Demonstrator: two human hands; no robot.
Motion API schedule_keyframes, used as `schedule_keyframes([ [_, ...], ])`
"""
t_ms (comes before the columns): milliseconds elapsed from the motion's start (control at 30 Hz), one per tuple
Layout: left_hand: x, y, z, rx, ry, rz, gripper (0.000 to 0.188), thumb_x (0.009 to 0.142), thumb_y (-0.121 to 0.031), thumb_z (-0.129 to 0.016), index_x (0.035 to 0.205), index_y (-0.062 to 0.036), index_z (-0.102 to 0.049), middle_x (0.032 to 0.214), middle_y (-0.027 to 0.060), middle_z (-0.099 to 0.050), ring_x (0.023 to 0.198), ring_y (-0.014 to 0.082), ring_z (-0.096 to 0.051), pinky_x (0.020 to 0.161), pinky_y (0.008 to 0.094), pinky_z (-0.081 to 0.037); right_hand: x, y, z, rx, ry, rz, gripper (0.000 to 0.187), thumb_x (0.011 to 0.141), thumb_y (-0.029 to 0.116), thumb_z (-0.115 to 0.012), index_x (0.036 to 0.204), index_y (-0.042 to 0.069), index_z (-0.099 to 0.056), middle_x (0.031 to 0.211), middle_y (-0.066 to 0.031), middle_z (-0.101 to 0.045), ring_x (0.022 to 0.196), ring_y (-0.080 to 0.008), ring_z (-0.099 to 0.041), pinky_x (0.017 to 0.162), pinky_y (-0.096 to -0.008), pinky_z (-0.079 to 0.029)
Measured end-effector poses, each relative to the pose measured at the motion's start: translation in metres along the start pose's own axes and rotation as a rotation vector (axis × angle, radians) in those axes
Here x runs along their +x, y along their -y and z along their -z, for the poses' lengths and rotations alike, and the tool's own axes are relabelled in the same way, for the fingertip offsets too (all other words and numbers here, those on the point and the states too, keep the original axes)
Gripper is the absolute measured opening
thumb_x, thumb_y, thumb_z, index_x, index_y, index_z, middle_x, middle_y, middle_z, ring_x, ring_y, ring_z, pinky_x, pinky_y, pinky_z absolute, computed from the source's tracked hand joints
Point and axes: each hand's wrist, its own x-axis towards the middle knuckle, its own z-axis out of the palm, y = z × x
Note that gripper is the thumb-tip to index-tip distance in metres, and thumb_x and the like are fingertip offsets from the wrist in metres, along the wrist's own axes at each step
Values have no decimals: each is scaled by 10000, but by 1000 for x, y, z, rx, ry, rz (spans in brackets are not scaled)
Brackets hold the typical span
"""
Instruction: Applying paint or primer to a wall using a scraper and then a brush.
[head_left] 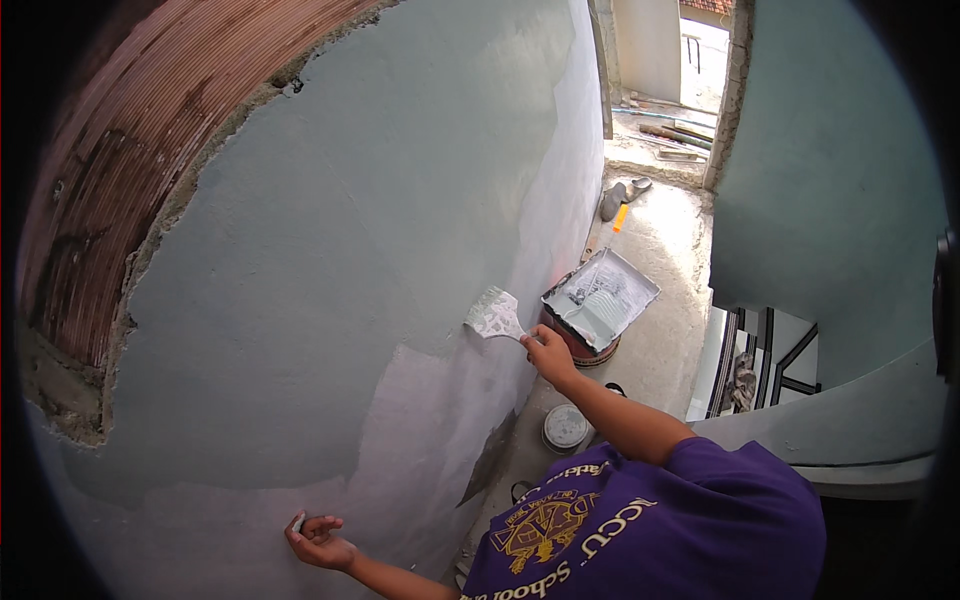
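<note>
My right hand [550, 355] is closed round the narrow handle of a wide scraper [494, 314]. The scraper's fan-shaped blade is smeared whitish and lies against the wall [300, 300]. Most of that wall is grey-green, with a paler whitish band along its lower part. My left hand [318, 543] is beside the pale part at lower left, its fingers curled. A small greyish piece [298, 523] shows among those fingers, too small to name. Just beyond my right hand, a paint tray [625, 283] with grey-white paint rests on a reddish bucket [598, 352].
A round whitish-topped can [566, 427] stands on the concrete floor [665, 240] near my body. Dark shoes [613, 202] and an orange-handled tool [620, 218] lie toward the doorway. Stairs [750, 365] drop away at right. Bare ribbed brick [150, 150] borders the wall at upper left.
</note>
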Motion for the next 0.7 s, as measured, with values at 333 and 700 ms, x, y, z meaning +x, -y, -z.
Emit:
schedule_keyframes([
  [333, 1, 0, 1, -8, -4, 14, 454, 981, -354, -324, 1014, 51, -527, 574, 101, -573, 439, 152, -508, 395, 224, -426, -15, -29, -6, -66, 78, -89, 260, 862, 285, -643, 953, 47, -591, 652, -71, -607, 588, -151, -585, 582, -312, -455],
  [700, 0, 0, 2, 11, 1, 10, 460, 980, -364, -328, 1006, 48, -531, 570, 95, -567, 439, 152, -507, 397, 224, -426, -21, -3, -4, -27, 218, 13, 208, 889, 257, -635, 903, 56, -581, 624, 1, -536, 553, -76, -492, 518, -254, -390],
])
